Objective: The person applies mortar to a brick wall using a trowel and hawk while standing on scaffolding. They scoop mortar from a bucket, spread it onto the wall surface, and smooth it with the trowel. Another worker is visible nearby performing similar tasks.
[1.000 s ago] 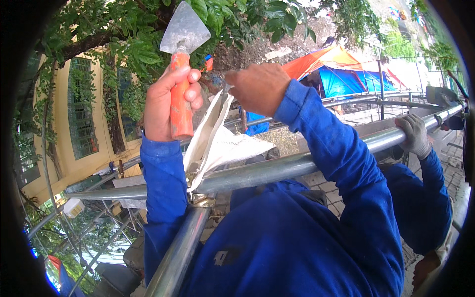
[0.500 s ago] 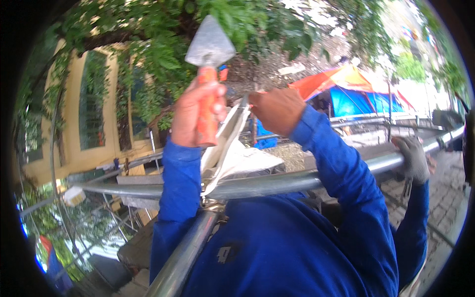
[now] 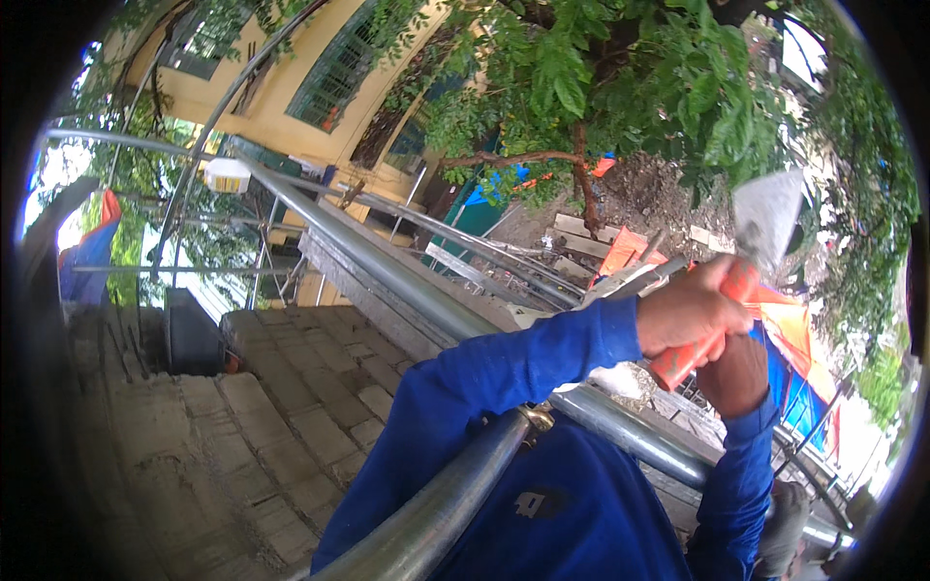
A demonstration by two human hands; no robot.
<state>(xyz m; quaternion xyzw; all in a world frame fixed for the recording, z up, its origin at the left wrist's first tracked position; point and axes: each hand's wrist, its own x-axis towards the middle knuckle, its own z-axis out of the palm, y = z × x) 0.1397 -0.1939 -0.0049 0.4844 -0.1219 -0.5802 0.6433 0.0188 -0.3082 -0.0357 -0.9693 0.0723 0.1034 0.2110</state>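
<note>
My left hand [image 3: 693,315] is closed round the orange handle of a trowel [image 3: 678,363], whose grey metal blade [image 3: 769,218] points up and right. Just below and behind it is my right hand [image 3: 736,378], its fingers mostly hidden by my left hand and the handle, so what it holds cannot be seen. A white bag [image 3: 620,381] shows in part behind my hands, above the steel railing pipe [image 3: 673,453]. A pipe clamp [image 3: 538,418] joins a second pipe [image 3: 460,489] that runs toward me past my blue sleeves.
A brick surface [image 3: 291,416] with a dark bucket [image 3: 194,334] lies left. Scaffold pipes cross the upper left before a yellow building [image 3: 271,107]. A tree [image 3: 581,165], orange and blue tarps [image 3: 804,407] are beyond. A co-worker's gloved hand [image 3: 785,528] is at lower right.
The view has swung left, showing more brickwork. The trowel has tilted rightward, and my left hand now overlaps my right hand, hiding its fingers and much of the white bag.
</note>
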